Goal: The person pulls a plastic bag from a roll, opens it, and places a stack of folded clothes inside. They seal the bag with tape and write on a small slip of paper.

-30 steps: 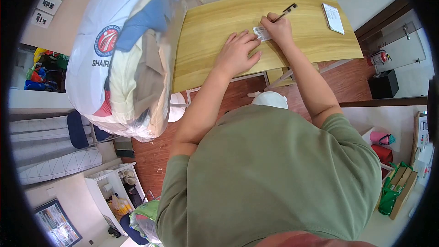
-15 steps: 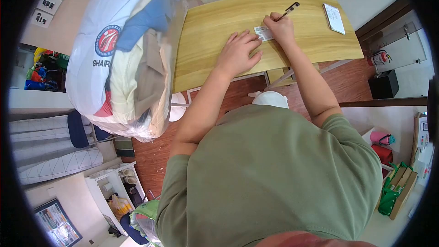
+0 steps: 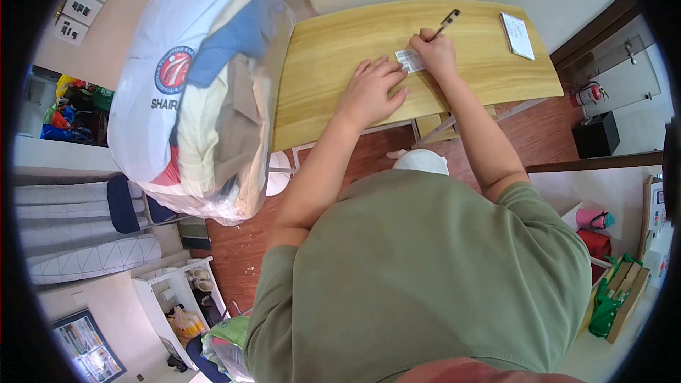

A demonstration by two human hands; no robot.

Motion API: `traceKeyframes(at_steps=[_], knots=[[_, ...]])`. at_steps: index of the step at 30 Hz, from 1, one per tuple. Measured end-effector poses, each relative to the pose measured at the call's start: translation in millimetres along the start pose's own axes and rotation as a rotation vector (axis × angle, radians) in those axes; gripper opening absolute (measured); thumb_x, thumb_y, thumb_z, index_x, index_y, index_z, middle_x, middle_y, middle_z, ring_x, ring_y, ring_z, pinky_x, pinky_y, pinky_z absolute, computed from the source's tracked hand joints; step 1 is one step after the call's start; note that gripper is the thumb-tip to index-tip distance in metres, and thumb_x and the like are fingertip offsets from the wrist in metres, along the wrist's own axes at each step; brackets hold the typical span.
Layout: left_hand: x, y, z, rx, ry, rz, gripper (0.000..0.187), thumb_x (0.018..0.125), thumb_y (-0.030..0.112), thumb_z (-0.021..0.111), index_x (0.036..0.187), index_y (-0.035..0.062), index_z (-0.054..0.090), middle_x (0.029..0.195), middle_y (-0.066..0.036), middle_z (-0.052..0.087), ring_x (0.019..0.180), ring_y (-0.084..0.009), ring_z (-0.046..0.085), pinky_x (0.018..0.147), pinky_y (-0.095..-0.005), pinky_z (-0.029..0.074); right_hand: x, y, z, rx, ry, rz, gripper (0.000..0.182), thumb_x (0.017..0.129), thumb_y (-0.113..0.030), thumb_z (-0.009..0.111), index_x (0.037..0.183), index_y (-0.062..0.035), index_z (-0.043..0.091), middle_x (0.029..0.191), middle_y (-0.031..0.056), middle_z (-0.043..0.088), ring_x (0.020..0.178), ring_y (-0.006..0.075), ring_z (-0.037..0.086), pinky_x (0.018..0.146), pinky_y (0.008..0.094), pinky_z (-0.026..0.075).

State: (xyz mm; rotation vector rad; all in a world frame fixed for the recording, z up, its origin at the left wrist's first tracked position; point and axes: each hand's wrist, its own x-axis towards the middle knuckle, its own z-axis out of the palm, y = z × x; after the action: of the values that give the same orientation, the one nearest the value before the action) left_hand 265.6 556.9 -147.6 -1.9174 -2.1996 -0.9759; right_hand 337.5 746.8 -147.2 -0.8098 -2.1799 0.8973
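Note:
On the wooden table (image 3: 319, 50) lies a small white printed card (image 3: 410, 61). My right hand (image 3: 435, 52) holds a dark pen (image 3: 447, 23) in a pinch at the card's right edge, with the pen's upper end pointing up and to the right. My left hand (image 3: 370, 92) rests on the table just left of the card, fingers spread and nothing in them; its fingertips are close to the card's left edge. Whether they touch it is hard to tell. The pen's tip is hidden by the right hand.
A big clear bag of folded clothes (image 3: 213, 99) stands at the table's left end. A notepad (image 3: 517, 35) lies near the right end. Below the table is a white stool (image 3: 421, 162). A black box (image 3: 596, 135) and fire extinguisher (image 3: 589, 93) are at the right.
The whole view has shifted slightly, with the table and bag lower in the frame. The right hand still holds the pen at the card, and the pen stands a little more upright.

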Motion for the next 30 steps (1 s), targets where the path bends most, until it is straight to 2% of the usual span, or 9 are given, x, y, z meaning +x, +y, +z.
traceKeyframes(at_steps=[2,4,6,8,12,18,21,27,30], knots=[[1,0,0,-0.007,0.009,0.032,0.033,0.085,0.029,0.065,0.11,0.0069,0.069,0.12,-0.013,0.063,0.121,-0.0338,0.054,0.104,-0.0477,0.039,-1,-3,-2,0.026,0.012,0.078,0.026,0.078,-0.027,0.062,0.07,-0.0029,0.061,0.063,0.0215,0.059,0.06,0.038,0.06,0.056,0.0432,0.048],[1,-6,3,0.034,0.048,0.094,0.034,0.083,0.027,0.067,0.109,0.0048,0.069,0.116,-0.015,0.064,0.116,-0.0341,0.056,0.098,-0.0452,0.042,0,8,8,-0.026,0.017,0.023,0.026,0.079,-0.029,0.062,0.072,-0.0036,0.06,0.06,0.0188,0.056,0.052,0.0297,0.053,0.053,0.0395,0.045],[1,-6,3,0.015,0.044,0.088,0.034,0.084,0.027,0.066,0.11,0.0055,0.069,0.117,-0.014,0.064,0.117,-0.0341,0.055,0.099,-0.0463,0.042,5,11,9,-0.05,-0.06,0.031,0.024,0.079,-0.028,0.061,0.074,-0.0047,0.061,0.068,0.0221,0.061,0.065,0.0394,0.062,0.059,0.0443,0.049],[-1,-5,5,0.016,0.049,0.062,0.034,0.084,0.027,0.066,0.111,0.0072,0.069,0.119,-0.013,0.063,0.118,-0.034,0.055,0.1,-0.0495,0.041,2,8,5,-0.112,-0.026,-0.026,0.023,0.078,-0.027,0.063,0.074,-0.0051,0.063,0.068,0.0218,0.062,0.063,0.0382,0.062,0.058,0.0443,0.05],[-2,2,-4,0.003,-0.009,0.048,0.034,0.086,0.027,0.064,0.113,0.0077,0.068,0.122,-0.012,0.061,0.123,-0.0342,0.051,0.105,-0.0477,0.037,1,12,2,0.066,-0.009,-0.004,0.028,0.076,-0.021,0.067,0.063,0.0001,0.054,0.053,0.0176,0.051,0.047,0.0262,0.048,0.05,0.0393,0.043],[-4,4,-5,-0.01,-0.049,0.01,0.036,0.088,0.03,0.063,0.115,0.0073,0.067,0.127,-0.012,0.059,0.128,-0.0341,0.047,0.109,-0.048,0.032,-2,5,0,0.093,0.046,-0.03,0.029,0.076,-0.02,0.066,0.061,0.0009,0.053,0.051,0.0178,0.048,0.045,0.0215,0.045,0.048,0.0374,0.041],[-4,5,-6,0.0,-0.067,-0.004,0.036,0.088,0.031,0.062,0.116,0.0077,0.066,0.127,-0.012,0.058,0.129,-0.0341,0.046,0.11,-0.0482,0.032,1,17,9,0.249,0.079,0.002,0.03,0.077,-0.017,0.064,0.057,-0.0001,0.05,0.046,0.0086,0.04,0.046,0.012,0.039,0.044,0.0341,0.036],[-4,5,-5,-0.01,-0.064,-0.009,0.036,0.089,0.031,0.061,0.116,0.0082,0.066,0.128,-0.011,0.058,0.13,-0.0334,0.046,0.111,-0.0485,0.031,0,8,1,0.199,0.034,0.022,0.03,0.078,-0.017,0.063,0.057,-0.0002,0.05,0.047,0.0093,0.043,0.045,0.0122,0.04,0.045,0.0343,0.037],[-4,5,-6,-0.01,-0.057,-0.011,0.036,0.089,0.031,0.061,0.116,0.0082,0.066,0.128,-0.011,0.058,0.13,-0.0333,0.046,0.11,-0.0487,0.031,-2,5,-1,0.164,0.066,-0.022,0.027,0.077,-0.017,0.064,0.062,0.002,0.054,0.05,0.0161,0.045,0.045,0.0204,0.043,0.048,0.0376,0.041]])
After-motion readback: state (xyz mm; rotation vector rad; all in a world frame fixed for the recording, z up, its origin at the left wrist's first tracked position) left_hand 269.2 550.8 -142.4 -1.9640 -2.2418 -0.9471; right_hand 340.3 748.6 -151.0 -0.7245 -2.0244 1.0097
